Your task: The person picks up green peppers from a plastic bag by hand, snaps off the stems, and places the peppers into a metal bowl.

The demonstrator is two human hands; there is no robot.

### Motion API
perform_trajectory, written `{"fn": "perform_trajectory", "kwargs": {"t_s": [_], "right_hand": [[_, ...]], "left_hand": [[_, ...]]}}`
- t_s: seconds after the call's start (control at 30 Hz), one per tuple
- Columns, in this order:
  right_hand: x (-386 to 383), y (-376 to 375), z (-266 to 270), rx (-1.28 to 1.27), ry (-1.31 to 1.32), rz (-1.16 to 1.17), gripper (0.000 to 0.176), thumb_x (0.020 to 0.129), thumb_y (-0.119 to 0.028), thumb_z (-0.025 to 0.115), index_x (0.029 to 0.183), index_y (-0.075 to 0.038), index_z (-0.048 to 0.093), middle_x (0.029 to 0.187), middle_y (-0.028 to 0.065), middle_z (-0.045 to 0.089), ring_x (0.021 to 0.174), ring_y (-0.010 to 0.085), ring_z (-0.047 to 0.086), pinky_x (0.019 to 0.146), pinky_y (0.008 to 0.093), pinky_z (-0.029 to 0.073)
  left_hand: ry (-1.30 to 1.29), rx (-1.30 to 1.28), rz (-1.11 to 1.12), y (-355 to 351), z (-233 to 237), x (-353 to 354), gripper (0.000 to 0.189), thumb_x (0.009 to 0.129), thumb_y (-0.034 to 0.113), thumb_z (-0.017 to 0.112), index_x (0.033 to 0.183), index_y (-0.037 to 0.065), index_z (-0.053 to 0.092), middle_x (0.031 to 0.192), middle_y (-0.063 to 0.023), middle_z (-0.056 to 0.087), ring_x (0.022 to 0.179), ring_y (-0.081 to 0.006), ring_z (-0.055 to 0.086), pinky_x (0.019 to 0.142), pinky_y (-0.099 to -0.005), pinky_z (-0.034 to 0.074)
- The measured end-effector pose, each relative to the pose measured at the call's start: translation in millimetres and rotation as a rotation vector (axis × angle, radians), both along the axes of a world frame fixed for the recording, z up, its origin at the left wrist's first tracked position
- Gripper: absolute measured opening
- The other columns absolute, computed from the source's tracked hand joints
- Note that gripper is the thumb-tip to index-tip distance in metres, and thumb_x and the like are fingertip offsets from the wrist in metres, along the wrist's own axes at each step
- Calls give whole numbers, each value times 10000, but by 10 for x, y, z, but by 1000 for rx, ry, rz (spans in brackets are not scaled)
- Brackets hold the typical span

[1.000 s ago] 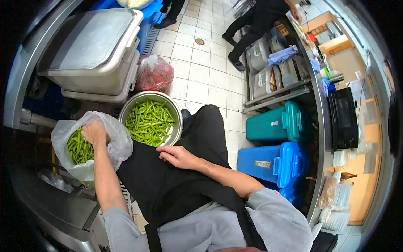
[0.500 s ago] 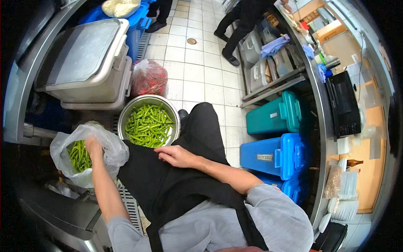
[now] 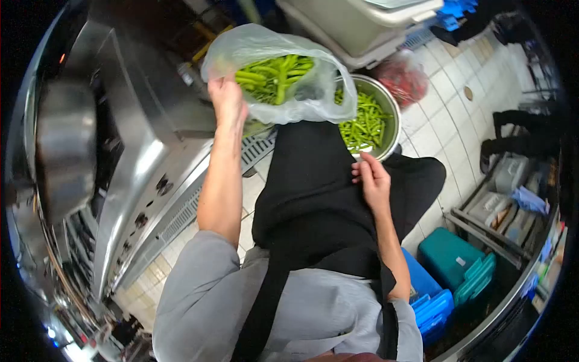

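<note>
My left hand (image 3: 227,99) is closed on the left rim of a clear plastic bag (image 3: 329,105), with its fingertips partly hidden by the plastic. Inside the bag lie long green peppers or pods (image 3: 280,75). Just right of the bag stands a round metal bowl (image 3: 395,123), which holds many more green pods (image 3: 368,123). My right hand (image 3: 374,178) is over the black apron, near the bowl's lower edge. Its fingers are curled, and whether anything small is between them is hard to make out.
A bag of red items (image 3: 405,81) sits beyond the bowl, near a pale lidded bin (image 3: 344,24). Steel kitchen equipment (image 3: 136,157) lines the left. Green (image 3: 452,256) and blue (image 3: 431,308) bins stand at lower right. Another person's dark-clothed legs (image 3: 518,136) are at right.
The view has turned, shifting bag and bowl toward upper middle. My left hand has moved from inside the bag to its rim. My right hand's fingers are more curled.
</note>
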State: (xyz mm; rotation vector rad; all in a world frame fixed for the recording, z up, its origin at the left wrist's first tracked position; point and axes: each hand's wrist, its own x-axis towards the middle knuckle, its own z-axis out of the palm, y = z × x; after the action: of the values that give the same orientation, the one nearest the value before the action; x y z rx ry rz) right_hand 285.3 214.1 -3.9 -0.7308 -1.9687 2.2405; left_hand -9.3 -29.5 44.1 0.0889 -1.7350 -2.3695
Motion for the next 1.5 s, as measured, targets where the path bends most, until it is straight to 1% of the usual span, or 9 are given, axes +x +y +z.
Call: {"fn": "perform_trajectory", "kwargs": {"t_s": [0.17, 0.27, 0.43, 0.5, 0.63, 0.87, 1.2, 1.4, 1.5], "right_hand": [[1, -44, 58, 23, 41, -9, 311, 1014, -117, 534, 1294, 14, 565, 986, 56, 672, 825, 97, 625, 687, 239, 543], [14, -45, 130, -11, 55, -11, 317, 1014, -126, 536, 1297, 15, 561, 1013, 56, 671, 855, 103, 629, 701, 243, 548], [52, -53, 305, -54, 49, 10, 324, 1015, -132, 532, 1302, 16, 560, 1048, 72, 667, 893, 116, 633, 719, 255, 553], [50, -78, 366, -63, 97, 73, 330, 1017, -134, 525, 1307, 19, 557, 1077, 84, 667, 920, 127, 639, 730, 264, 556], [62, -109, 504, 10, 147, 135, 345, 1000, -147, 561, 1317, -9, 562, 1128, 98, 658, 977, 140, 640, 789, 267, 542], [108, -164, 558, 215, 160, 312, 239, 955, -123, 625, 1149, 16, 631, 899, 97, 668, 786, 161, 647, 705, 305, 522], [90, -124, 589, 300, 168, 205, 216, 939, -108, 645, 1112, 21, 648, 938, 112, 696, 836, 165, 656, 764, 287, 520], [90, -130, 674, 418, 279, 182, 158, 912, -62, 654, 1037, 35, 651, 881, 149, 667, 769, 243, 654, 699, 321, 514], [121, -118, 753, 535, 323, 256, 122, 903, -20, 638, 1012, 35, 645, 851, 155, 648, 737, 274, 640, 670, 338, 505]], "left_hand": [[-23, 261, 21, -59, 401, 470, 246, 1008, 96, 517, 1216, -34, 530, 1198, -139, 599, 1128, -248, 585, 1001, -393, 484], [-380, 611, -38, -114, 504, 741, 208, 1033, 93, 439, 1187, -30, 509, 1134, -120, 611, 1105, -262, 594, 990, -405, 491], [-369, 494, -256, 107, 674, 1385, 281, 1030, 107, 468, 1281, -19, 470, 1145, -112, 615, 1077, -237, 613, 954, -404, 509], [-299, 171, -360, 259, 702, 1562, 372, 1021, 108, 498, 1364, -14, 423, 1178, -127, 611, 1040, -228, 634, 912, -383, 528], [-248, 23, -510, 542, 600, 1693, 464, 1009, 99, 529, 1425, -19, 360, 1206, -128, 606, 1020, -198, 643, 866, -323, 542], [-227, 77, -645, 976, 571, 1980, 469, 1003, 70, 526, 1434, -5, 355, 1235, -120, 598, 1045, -180, 634, 913, -304, 514], [-94, -39, -718, 1042, 380, 2179, 304, 1022, 69, 475, 1307, -22, 417, 1174, -129, 621, 1131, -212, 602, 1012, -356, 467], [43, -41, -676, 1029, 518, 2287, 384, 1013, 16, 448, 1384, -18, 357, 1153, -126, 621, 1124, -206, 608, 991, -356, 484], [-124, -56, -798, 1026, 590, 2149, 410, 1031, 85, 450, 1416, -16, 354, 1129, -118, 627, 1044, -191, 631, 946, -354, 512]]}}
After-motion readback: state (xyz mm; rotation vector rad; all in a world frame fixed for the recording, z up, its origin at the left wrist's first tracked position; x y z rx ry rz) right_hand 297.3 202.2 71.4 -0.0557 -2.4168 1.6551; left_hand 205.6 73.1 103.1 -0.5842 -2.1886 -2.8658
